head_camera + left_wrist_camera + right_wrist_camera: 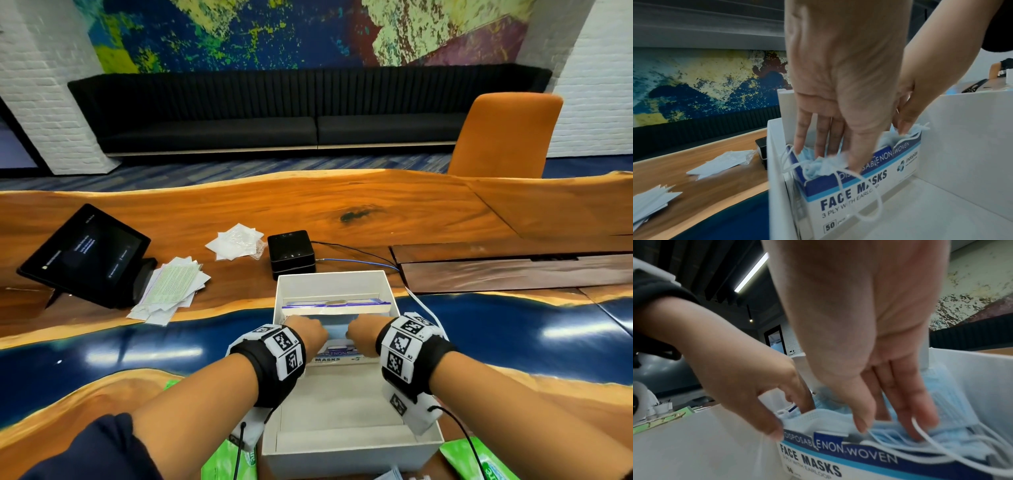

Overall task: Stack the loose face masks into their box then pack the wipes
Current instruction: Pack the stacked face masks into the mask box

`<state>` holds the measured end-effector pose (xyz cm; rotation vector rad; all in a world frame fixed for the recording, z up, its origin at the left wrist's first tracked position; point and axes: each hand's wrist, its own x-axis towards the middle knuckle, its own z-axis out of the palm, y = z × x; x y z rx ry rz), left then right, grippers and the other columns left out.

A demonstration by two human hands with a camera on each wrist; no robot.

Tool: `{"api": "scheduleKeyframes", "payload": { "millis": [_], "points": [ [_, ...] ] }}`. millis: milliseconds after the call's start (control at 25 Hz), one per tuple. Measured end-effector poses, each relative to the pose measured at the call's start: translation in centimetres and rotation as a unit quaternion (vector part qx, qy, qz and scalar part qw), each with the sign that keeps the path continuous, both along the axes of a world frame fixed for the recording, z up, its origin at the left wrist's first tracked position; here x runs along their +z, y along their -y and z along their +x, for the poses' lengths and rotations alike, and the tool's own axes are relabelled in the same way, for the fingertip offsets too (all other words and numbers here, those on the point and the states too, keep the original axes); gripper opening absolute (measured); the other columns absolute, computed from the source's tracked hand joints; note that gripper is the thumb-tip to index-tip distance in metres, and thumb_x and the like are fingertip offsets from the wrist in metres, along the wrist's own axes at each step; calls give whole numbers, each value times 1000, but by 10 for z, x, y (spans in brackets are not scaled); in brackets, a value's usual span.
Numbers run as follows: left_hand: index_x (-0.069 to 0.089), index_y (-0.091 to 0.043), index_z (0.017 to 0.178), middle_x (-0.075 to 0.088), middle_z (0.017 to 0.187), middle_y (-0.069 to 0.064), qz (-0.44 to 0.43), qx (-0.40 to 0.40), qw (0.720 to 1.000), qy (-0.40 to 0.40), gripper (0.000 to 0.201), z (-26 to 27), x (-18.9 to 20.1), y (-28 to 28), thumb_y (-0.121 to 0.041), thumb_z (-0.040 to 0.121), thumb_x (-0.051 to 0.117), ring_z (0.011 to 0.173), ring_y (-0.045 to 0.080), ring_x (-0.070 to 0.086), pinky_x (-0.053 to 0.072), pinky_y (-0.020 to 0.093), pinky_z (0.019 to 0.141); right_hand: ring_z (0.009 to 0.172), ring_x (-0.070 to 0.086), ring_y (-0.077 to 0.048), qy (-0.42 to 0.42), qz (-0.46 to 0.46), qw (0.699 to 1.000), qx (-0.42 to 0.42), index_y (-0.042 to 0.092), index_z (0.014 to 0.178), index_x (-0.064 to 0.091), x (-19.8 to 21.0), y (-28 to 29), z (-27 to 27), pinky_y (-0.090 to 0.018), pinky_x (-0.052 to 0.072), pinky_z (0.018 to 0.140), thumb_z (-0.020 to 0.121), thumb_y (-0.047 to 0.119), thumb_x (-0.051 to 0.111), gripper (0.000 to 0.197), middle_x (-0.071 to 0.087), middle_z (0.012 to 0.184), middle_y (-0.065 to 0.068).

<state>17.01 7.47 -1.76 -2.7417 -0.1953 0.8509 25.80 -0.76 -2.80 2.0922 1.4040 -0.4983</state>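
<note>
Here, both hands, left hand (840,91) and right hand (869,340), straight-fingered on face masks (953,404) inside mask box (863,193)

On the table (411,205) stand one white carton (387,291) holding one face mask box (869,194), one tablet (85,253), one black cube device (291,251), two paper piles (171,291), and two green wipe packs (479,462). Two hands (310,334) work there.
</note>
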Motion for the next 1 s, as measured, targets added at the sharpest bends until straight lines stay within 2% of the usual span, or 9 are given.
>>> {"api": "scheduleKeyframes", "payload": {
  "millis": [120,240,400,560,720,800,1000],
  "points": [
    [46,-4,126,58,122,15,-27,14,998,53,34,-2,-3,-5,-17,94,47,108,32,59,47,37,86,114,57,-31,9,102,995,-13,5,128,49,6,5,1,-35,46,89,95,14,48,34,57,126,-14],
    [36,-3,132,58,123,17,-36,11,994,98,39,-2,-7,-8,-20,97,45,109,34,58,46,39,86,108,60,-29,42,116,992,24,6,121,55,4,5,-1,-35,46,85,96,18,46,30,61,120,-12],
    [35,-2,134,58,123,18,-48,21,990,133,41,-1,-8,-12,-14,96,43,110,34,58,46,39,89,108,61,-28,76,133,987,51,5,118,58,3,2,-2,-34,46,86,96,14,47,26,63,117,-11],
    [40,-6,128,58,120,18,-72,28,989,125,34,0,-6,-8,-10,95,46,108,34,58,45,38,88,109,60,-28,81,169,982,38,3,119,54,5,7,-3,-34,46,87,95,9,46,26,62,120,-11],
    [51,-3,122,59,118,19,-108,61,984,124,29,2,1,-9,-16,98,43,106,34,59,46,37,85,110,59,-29,77,188,979,2,0,123,49,4,7,-3,-33,47,86,94,5,47,29,59,122,-14],
    [56,-1,119,60,118,20,-98,66,985,122,30,3,6,-7,-17,98,43,105,34,59,47,37,84,110,59,-30,71,188,980,-2,-1,124,47,2,7,-4,-34,48,86,95,4,44,30,57,124,-16],
    [52,3,122,56,124,20,-39,64,993,91,29,5,14,3,-3,95,45,113,35,56,48,42,94,110,59,-31,56,187,981,-11,-1,124,46,-3,11,-5,-35,48,86,94,3,43,30,57,123,-16]
  ]
}}
